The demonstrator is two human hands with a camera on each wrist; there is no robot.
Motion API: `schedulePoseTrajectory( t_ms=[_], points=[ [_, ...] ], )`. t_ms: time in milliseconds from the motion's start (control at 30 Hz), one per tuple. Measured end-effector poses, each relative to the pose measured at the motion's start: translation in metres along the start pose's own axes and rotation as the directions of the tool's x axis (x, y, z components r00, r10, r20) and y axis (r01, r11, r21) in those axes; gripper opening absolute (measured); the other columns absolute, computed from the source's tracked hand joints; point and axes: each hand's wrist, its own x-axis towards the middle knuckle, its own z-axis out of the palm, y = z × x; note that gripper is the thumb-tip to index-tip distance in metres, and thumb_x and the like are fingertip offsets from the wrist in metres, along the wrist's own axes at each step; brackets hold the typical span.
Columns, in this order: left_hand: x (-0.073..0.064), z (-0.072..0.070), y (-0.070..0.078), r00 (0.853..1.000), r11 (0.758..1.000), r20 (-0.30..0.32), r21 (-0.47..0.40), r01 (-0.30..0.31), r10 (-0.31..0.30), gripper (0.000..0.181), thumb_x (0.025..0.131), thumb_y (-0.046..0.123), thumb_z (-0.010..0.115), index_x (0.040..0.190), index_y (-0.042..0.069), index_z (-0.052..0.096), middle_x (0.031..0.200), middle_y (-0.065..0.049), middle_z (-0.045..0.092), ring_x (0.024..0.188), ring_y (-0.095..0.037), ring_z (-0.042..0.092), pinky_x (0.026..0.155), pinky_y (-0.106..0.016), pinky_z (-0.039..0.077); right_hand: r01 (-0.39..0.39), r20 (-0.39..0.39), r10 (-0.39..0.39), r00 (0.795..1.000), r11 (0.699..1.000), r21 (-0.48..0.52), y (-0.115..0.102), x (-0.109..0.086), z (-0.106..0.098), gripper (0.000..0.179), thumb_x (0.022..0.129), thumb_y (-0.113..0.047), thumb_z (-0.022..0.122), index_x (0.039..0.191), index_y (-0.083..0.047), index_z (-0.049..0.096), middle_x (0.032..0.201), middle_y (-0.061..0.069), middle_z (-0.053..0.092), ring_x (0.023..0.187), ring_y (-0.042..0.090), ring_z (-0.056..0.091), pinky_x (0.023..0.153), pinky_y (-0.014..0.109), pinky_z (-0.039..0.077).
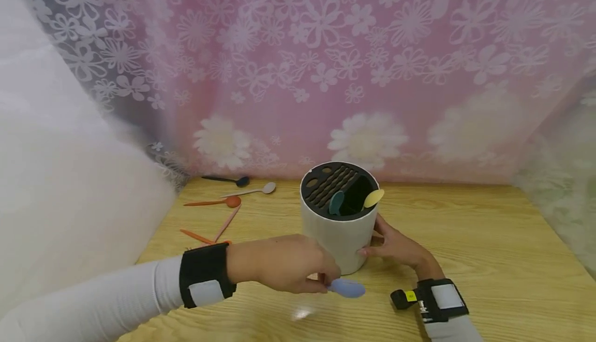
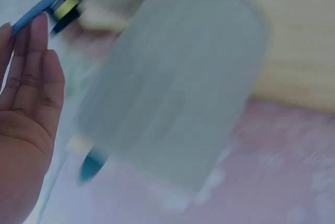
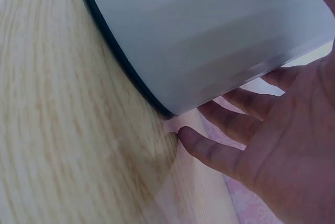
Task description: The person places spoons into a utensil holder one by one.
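Observation:
My left hand [image 1: 291, 264] pinches a light blue spoon [image 1: 348, 288] in front of a white round utensil holder [image 1: 336, 241]. In the left wrist view the blue spoon [image 2: 52, 1] shows edge-on at the fingertips. The holder stands upright, its black top pierced by slots, round holes and one large opening. A teal spoon [image 1: 336, 203] and a yellow spoon [image 1: 374, 198] stick out of that opening. At the holder's right side, my right hand [image 1: 398, 246] holds it low down, thumb in front and fingers spread round the side. The right wrist view shows these fingers [image 3: 230, 122] along the white wall.
On the wooden table [image 1: 489, 249], to the left, lie a dark blue spoon [image 1: 242, 181], a beige spoon [image 1: 268, 188], an orange-red spoon [image 1: 233, 202], a pink handle [image 1: 228, 223] and an orange handle [image 1: 195, 236], partly behind my left arm. A pink flowered curtain [image 1: 288, 99] hangs behind.

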Motion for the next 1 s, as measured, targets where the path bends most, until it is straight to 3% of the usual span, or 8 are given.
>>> schedulePoseTrajectory(
  t_ms=[100,167,267,500,633,700,833,1000],
  points=[
    [0.000,-0.030,0.015,0.988,0.992,-0.140,-0.094,-0.079,0.066,0.008,0.086,0.018,0.060,0.091,0.012,0.062,0.087,0.006,0.063,0.082,0.011,0.048,0.074,-0.011,0.044,0.028,0.010,-0.028,1.000,1.000,0.006,0.001,0.001,0.001,0.098,0.074,-0.018,0.071,0.142,-0.040,0.004,0.146,0.013,0.018,0.123,0.040,0.029,0.092,0.070,0.029],
    [-0.001,-0.050,0.023,0.966,0.981,-0.239,-0.140,-0.136,0.100,0.011,0.086,0.017,0.060,0.094,0.009,0.062,0.090,0.002,0.065,0.086,0.009,0.051,0.077,-0.014,0.045,0.033,0.019,-0.033,0.999,0.999,0.014,0.001,0.002,0.001,0.095,0.075,-0.017,0.070,0.142,-0.039,0.006,0.146,0.015,0.019,0.123,0.040,0.028,0.093,0.070,0.028],
    [-0.003,-0.077,0.029,0.926,0.964,-0.372,-0.216,-0.157,0.067,0.014,0.085,0.015,0.061,0.097,0.008,0.063,0.093,-0.002,0.066,0.087,0.003,0.055,0.079,-0.019,0.048,0.036,0.032,-0.037,0.999,0.999,0.036,0.000,0.004,0.002,0.097,0.076,-0.014,0.069,0.142,-0.039,0.003,0.149,0.014,0.013,0.126,0.039,0.023,0.094,0.069,0.027],
    [0.004,-0.109,0.019,0.798,0.966,-0.582,-0.259,0.001,-0.157,0.012,0.084,0.014,0.061,0.096,0.010,0.061,0.090,-0.004,0.067,0.084,-0.004,0.059,0.076,-0.028,0.050,-0.055,0.000,0.055,0.998,0.998,0.007,-0.005,0.003,0.001,0.102,0.074,-0.022,0.071,0.139,-0.049,-0.003,0.150,0.009,0.008,0.125,0.041,0.024,0.092,0.072,0.027],
    [0.016,-0.110,0.007,0.753,0.959,-0.619,-0.277,0.058,-0.224,0.008,0.084,0.013,0.061,0.091,0.009,0.061,0.086,-0.005,0.067,0.080,-0.005,0.059,0.077,-0.027,0.051,-0.054,-0.010,0.054,0.998,0.998,-0.013,-0.005,0.003,0.001,0.101,0.073,-0.024,0.072,0.139,-0.047,-0.001,0.151,0.008,0.008,0.129,0.037,0.018,0.094,0.073,0.023],
    [0.021,-0.106,0.002,0.746,0.953,-0.607,-0.278,0.123,-0.273,0.007,0.083,0.014,0.062,0.089,0.010,0.062,0.086,-0.003,0.067,0.080,-0.003,0.058,0.076,-0.026,0.051,-0.038,-0.007,0.038,0.999,0.999,-0.004,-0.005,0.003,0.002,0.101,0.074,-0.022,0.072,0.139,-0.047,-0.001,0.150,0.008,0.008,0.129,0.036,0.018,0.095,0.072,0.023],
    [0.029,-0.097,-0.006,0.752,0.933,-0.558,-0.280,0.228,-0.351,0.008,0.082,0.015,0.063,0.088,0.010,0.062,0.086,-0.002,0.067,0.078,-0.002,0.057,0.074,-0.026,0.051,-0.017,-0.002,0.017,1.000,1.000,0.015,-0.005,0.003,0.003,0.102,0.075,-0.019,0.071,0.140,-0.046,-0.002,0.150,0.008,0.009,0.127,0.036,0.022,0.095,0.070,0.025],
    [0.032,-0.081,-0.014,0.769,0.925,-0.518,-0.264,0.273,-0.375,0.007,0.083,0.017,0.062,0.089,0.013,0.063,0.089,-0.001,0.067,0.080,-0.002,0.056,0.070,-0.027,0.048,-0.033,0.006,0.032,0.999,0.999,0.022,-0.005,0.003,0.003,0.101,0.075,-0.020,0.070,0.140,-0.047,-0.003,0.150,0.009,0.009,0.124,0.039,0.028,0.094,0.069,0.027]
  ],
)
